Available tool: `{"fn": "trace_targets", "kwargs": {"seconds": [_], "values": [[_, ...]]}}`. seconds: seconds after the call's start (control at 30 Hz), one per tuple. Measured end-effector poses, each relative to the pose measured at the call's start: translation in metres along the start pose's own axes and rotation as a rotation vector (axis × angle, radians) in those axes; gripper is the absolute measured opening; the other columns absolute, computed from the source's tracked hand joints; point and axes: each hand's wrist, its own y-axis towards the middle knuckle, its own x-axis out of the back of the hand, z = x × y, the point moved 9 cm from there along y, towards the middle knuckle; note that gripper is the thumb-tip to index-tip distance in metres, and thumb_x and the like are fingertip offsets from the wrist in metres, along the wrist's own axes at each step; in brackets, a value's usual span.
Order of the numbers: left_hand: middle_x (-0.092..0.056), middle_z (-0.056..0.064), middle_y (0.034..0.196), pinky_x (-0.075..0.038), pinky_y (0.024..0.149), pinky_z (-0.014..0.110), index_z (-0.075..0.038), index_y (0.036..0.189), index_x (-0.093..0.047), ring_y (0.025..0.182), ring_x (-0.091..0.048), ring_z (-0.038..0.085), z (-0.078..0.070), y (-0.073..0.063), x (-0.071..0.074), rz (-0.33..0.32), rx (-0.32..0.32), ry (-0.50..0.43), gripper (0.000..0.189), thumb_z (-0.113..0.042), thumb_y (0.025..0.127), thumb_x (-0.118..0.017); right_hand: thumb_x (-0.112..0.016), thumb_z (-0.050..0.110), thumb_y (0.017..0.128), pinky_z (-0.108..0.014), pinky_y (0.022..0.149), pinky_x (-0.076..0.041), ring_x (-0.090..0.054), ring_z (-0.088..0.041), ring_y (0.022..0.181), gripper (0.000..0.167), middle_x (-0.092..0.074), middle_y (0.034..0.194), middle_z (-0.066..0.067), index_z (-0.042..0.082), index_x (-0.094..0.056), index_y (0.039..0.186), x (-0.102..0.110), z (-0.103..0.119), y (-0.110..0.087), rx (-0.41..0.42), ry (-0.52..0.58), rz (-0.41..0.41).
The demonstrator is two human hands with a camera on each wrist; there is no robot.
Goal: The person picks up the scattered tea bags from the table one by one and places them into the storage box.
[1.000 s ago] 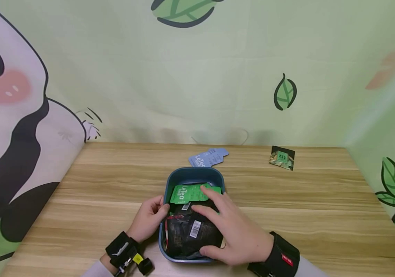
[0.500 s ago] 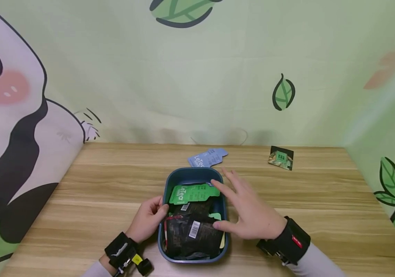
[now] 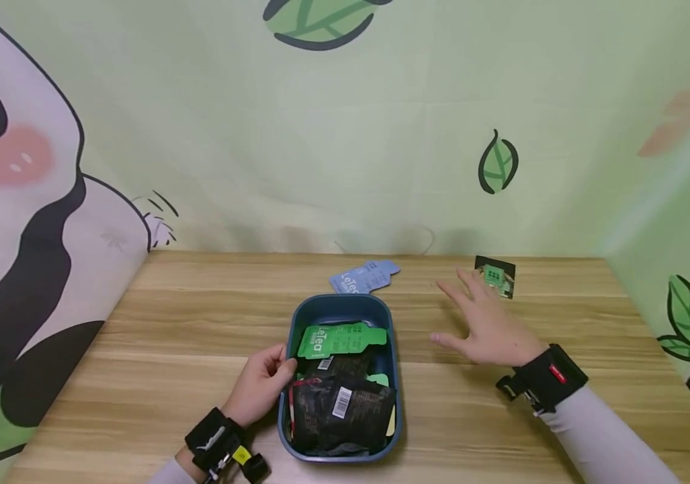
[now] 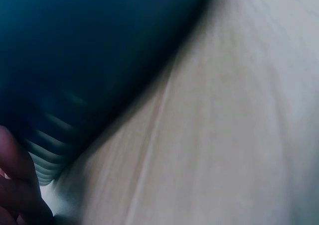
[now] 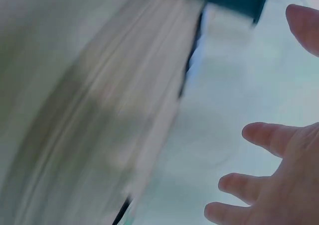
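Note:
My left hand [image 3: 260, 384] grips the left rim of a dark blue plastic bin [image 3: 345, 458], thumb at the edge and fingers curled outside. In the left wrist view the bin's wall [image 4: 89, 46] fills the upper left, beside my fingers [image 4: 17, 160]. Inside the bin lie black packets with barcode labels [image 3: 359, 413] and a green LeTea packet [image 3: 342, 340] farther back. My right hand [image 3: 490, 326], fingers spread and holding nothing, is over the table right of the bin. Its fingertips are nearest a small black square packet with a green label [image 3: 494, 274], partly covering it in the head view.
A light blue LeTea packet [image 3: 364, 276] lies flat just behind the bin. The wooden table [image 3: 211, 302] ends at a green printed backdrop [image 3: 345, 148] with a panda and leaves. The right wrist view is blurred.
My right hand has left the packets in the bin and moved right and back toward the small black square packet. The left hand has stayed at the bin's rim.

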Motion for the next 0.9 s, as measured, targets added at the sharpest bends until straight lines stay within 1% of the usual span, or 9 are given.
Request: {"fn": "trace_targets", "kwargs": {"seconds": [0.07, 0.17, 0.23, 0.43, 0.57, 0.67, 0.8, 0.9], "values": [[-0.045, -0.004, 0.066, -0.036, 0.054, 0.021, -0.002, 0.076, -0.047, 0.06, -0.045, 0.005, 0.0, 0.0, 0.0, 0.001, 0.001, 0.002, 0.028, -0.007, 0.102, -0.056, -0.065, 0.063, 0.092, -0.077, 0.116, -0.017, -0.015, -0.06, 0.152, 0.093, -0.015, 0.167, -0.033, 0.009, -0.032, 0.161, 0.001, -0.02, 0.003, -0.035, -0.024, 0.009], [-0.045, -0.004, 0.066, -0.036, 0.054, 0.021, -0.002, 0.076, -0.047, 0.06, -0.045, 0.005, 0.0, 0.0, 0.001, 0.0, 0.004, 0.003, 0.027, -0.007, 0.102, -0.056, -0.063, 0.063, 0.093, -0.08, 0.114, -0.018, -0.016, -0.064, 0.149, 0.093, -0.017, 0.165, -0.036, 0.006, -0.033, 0.16, 0.004, -0.045, 0.008, -0.084, -0.046, 0.027], [-0.045, -0.004, 0.067, -0.036, 0.054, 0.021, -0.002, 0.076, -0.047, 0.06, -0.045, 0.005, 0.001, 0.0, 0.001, 0.0, 0.006, 0.002, 0.027, -0.007, 0.102, -0.056, -0.062, 0.064, 0.093, -0.079, 0.114, -0.019, -0.017, -0.064, 0.149, 0.094, -0.017, 0.165, -0.037, 0.005, -0.032, 0.16, 0.004, -0.06, 0.012, -0.113, -0.056, 0.043], [-0.045, -0.004, 0.066, -0.036, 0.054, 0.021, -0.003, 0.076, -0.046, 0.06, -0.045, 0.005, 0.0, -0.001, 0.001, -0.002, 0.007, -0.002, 0.028, -0.007, 0.102, -0.056, -0.057, 0.065, 0.095, -0.077, 0.113, -0.025, -0.023, -0.064, 0.147, 0.094, -0.016, 0.164, -0.038, 0.004, -0.029, 0.161, 0.003, -0.094, 0.024, -0.187, -0.072, 0.093], [-0.045, -0.004, 0.067, -0.036, 0.055, 0.021, -0.003, 0.076, -0.047, 0.06, -0.045, 0.005, 0.0, 0.0, 0.0, -0.001, 0.012, -0.005, 0.028, -0.007, 0.102, -0.056, -0.055, 0.066, 0.096, -0.075, 0.113, -0.028, -0.023, -0.064, 0.146, 0.094, -0.015, 0.164, -0.039, 0.004, -0.027, 0.162, 0.0, -0.111, 0.03, -0.243, -0.055, 0.131], [-0.046, -0.004, 0.067, -0.036, 0.055, 0.021, -0.002, 0.076, -0.046, 0.061, -0.045, 0.005, 0.0, 0.0, -0.001, 0.001, 0.019, -0.006, 0.028, -0.007, 0.102, -0.056, -0.053, 0.067, 0.097, -0.073, 0.114, -0.029, -0.025, -0.062, 0.146, 0.094, -0.019, 0.163, -0.038, 0.003, -0.028, 0.161, -0.003, -0.12, 0.032, -0.262, -0.064, 0.145], [-0.045, -0.004, 0.067, -0.035, 0.055, 0.021, -0.002, 0.076, -0.046, 0.061, -0.045, 0.006, 0.001, 0.0, 0.0, -0.002, 0.026, -0.001, 0.028, -0.007, 0.102, -0.056, -0.054, 0.065, 0.097, -0.071, 0.113, -0.034, -0.032, -0.062, 0.143, 0.093, -0.025, 0.16, -0.039, -0.001, -0.032, 0.158, -0.006, -0.122, 0.033, -0.247, -0.095, 0.138], [-0.044, -0.004, 0.067, -0.035, 0.055, 0.021, -0.002, 0.076, -0.045, 0.06, -0.044, 0.005, 0.001, 0.0, 0.001, -0.004, 0.014, 0.007, 0.029, -0.007, 0.102, -0.056, -0.057, 0.059, 0.098, -0.07, 0.11, -0.037, -0.037, -0.062, 0.139, 0.087, -0.031, 0.156, -0.038, -0.001, -0.035, 0.156, -0.005, -0.12, 0.035, -0.237, -0.124, 0.124]]}}
